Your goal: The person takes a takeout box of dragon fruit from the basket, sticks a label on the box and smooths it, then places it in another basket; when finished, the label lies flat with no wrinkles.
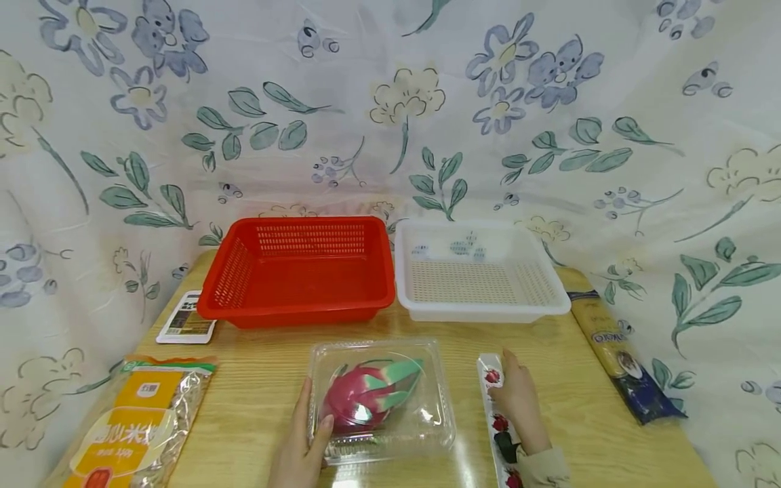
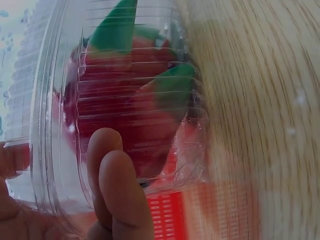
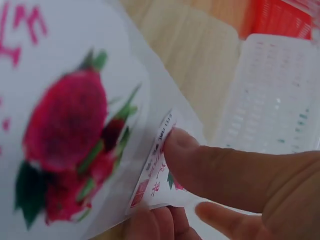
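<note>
A clear box with a dragon fruit inside sits lower centre of the frame, gripped by the left hand; glare blurs its lid. Lower right, the right hand pinches and partly hides a label strip, cut off below. Upper centre, a red basket partly covers a white packet. The lower-left bag is cut off.
</note>
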Demonstrator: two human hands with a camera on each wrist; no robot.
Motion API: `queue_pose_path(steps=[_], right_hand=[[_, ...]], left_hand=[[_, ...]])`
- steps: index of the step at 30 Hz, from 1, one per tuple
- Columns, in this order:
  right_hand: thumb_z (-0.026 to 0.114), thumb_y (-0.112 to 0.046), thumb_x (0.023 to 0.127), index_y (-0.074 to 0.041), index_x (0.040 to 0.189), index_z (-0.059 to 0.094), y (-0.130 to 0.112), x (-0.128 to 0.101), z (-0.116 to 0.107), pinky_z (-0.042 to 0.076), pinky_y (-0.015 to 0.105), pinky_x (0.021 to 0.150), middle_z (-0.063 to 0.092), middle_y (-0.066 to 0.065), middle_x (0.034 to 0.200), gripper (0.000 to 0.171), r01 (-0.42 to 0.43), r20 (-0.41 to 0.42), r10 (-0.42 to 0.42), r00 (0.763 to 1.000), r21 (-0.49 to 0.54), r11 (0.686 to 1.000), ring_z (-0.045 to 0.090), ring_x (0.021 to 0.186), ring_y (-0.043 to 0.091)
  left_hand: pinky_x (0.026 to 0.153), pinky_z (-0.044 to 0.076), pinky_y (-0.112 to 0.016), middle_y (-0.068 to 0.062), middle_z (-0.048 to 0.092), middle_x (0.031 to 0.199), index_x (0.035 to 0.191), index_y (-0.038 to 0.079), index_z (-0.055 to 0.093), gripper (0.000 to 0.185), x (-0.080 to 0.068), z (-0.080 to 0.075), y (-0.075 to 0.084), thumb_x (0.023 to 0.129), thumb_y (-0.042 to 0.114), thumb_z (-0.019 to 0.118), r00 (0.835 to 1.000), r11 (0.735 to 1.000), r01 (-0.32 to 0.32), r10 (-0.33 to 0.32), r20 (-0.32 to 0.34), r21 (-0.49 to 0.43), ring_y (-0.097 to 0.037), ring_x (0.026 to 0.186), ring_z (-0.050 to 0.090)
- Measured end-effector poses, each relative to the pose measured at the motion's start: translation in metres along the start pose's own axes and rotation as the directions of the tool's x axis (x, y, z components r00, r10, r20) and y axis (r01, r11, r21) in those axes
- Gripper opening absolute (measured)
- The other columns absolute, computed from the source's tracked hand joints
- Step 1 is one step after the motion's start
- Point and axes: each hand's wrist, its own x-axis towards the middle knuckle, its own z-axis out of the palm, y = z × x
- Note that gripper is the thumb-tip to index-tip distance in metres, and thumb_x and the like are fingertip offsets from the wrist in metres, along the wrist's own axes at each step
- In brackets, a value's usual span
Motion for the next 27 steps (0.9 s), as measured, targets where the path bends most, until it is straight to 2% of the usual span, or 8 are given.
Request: queue_pose_path(steps=[5,9,11,18,21,23,24,27], right_hand=[[0.072,-0.008,0.077,0.014,0.121,0.049,0.009,-0.001,-0.004,0.052,0.041,0.068,0.066,0.027,0.097,0.055,-0.059,0.089,0.057,0.994,0.024,0.998,0.063,0.083,0.033],[0.071,-0.012,0.082,0.008,0.095,0.060,0.015,-0.003,-0.006,0.042,0.029,0.058,0.060,0.011,0.077,0.027,-0.086,0.109,0.078,0.991,0.071,0.994,0.053,0.070,0.020],[0.069,-0.014,0.085,0.007,0.090,0.064,0.016,-0.005,-0.007,0.040,0.027,0.057,0.059,0.007,0.073,0.022,-0.085,0.105,0.074,0.992,0.105,0.991,0.051,0.067,0.017],[0.065,-0.021,0.091,0.006,0.102,0.067,0.001,-0.014,-0.014,0.046,0.023,0.057,0.068,0.006,0.078,0.029,-0.100,0.086,0.082,0.993,0.230,0.968,0.058,0.067,0.012],[0.065,-0.022,0.092,0.004,0.103,0.067,-0.017,-0.022,-0.026,0.044,0.022,0.055,0.065,0.005,0.077,0.028,-0.099,0.087,0.079,0.993,0.268,0.958,0.055,0.068,0.012],[0.065,-0.021,0.092,0.003,0.104,0.067,-0.033,-0.029,-0.034,0.044,0.021,0.057,0.065,0.005,0.078,0.026,-0.091,0.088,0.067,0.994,0.299,0.950,0.055,0.069,0.011],[0.066,-0.020,0.092,0.002,0.104,0.066,-0.040,-0.033,-0.038,0.045,0.021,0.059,0.065,0.005,0.078,0.025,-0.087,0.090,0.061,0.994,0.316,0.945,0.056,0.070,0.011],[0.067,-0.017,0.091,0.000,0.106,0.066,-0.063,-0.048,-0.044,0.049,0.022,0.061,0.067,0.006,0.080,0.023,-0.059,0.101,0.022,0.995,0.385,0.921,0.059,0.071,0.010]], left_hand=[[0.073,0.049,-0.070,-0.030,0.028,0.153,0.157,0.020,0.009,0.070,-0.002,0.001,-0.001,0.101,0.037,0.047,1.000,1.000,0.005,-0.005,-0.010,0.000,-0.064,0.114,0.048],[0.083,0.045,-0.072,-0.027,0.029,0.154,0.157,0.021,0.011,0.070,-0.001,0.001,0.002,0.100,0.038,0.048,1.000,1.000,0.013,-0.013,-0.015,0.000,-0.061,0.120,0.046],[0.087,0.044,-0.071,-0.026,0.030,0.154,0.157,0.022,0.012,0.070,0.000,0.001,0.004,0.100,0.040,0.048,1.000,1.000,0.019,-0.019,-0.016,0.021,-0.059,0.121,0.046],[0.076,0.052,-0.064,-0.024,0.042,0.148,0.155,0.018,0.021,0.070,0.002,-0.006,0.012,0.098,0.045,0.050,0.999,0.970,0.016,-0.005,-0.048,0.243,-0.054,0.114,0.055],[0.084,0.049,-0.065,-0.024,0.048,0.143,0.152,0.010,0.030,0.068,0.002,-0.008,0.014,0.096,0.042,0.055,0.993,0.952,-0.032,0.065,-0.097,0.303,-0.051,0.118,0.053],[0.090,0.046,-0.064,-0.025,0.052,0.139,0.145,0.005,0.041,0.064,0.002,-0.007,0.016,0.093,0.035,0.063,0.972,0.941,-0.105,0.165,-0.166,0.323,-0.048,0.118,0.053],[0.090,0.046,-0.064,-0.025,0.054,0.136,0.140,0.003,0.047,0.062,0.003,-0.006,0.018,0.089,0.030,0.068,0.949,0.930,-0.154,0.233,-0.212,0.333,-0.047,0.116,0.054],[0.088,0.049,-0.060,-0.023,0.061,0.128,0.125,0.001,0.060,0.053,0.004,-0.001,0.030,0.077,0.015,0.079,0.844,0.891,-0.304,0.416,-0.339,0.336,-0.043,0.109,0.058]])
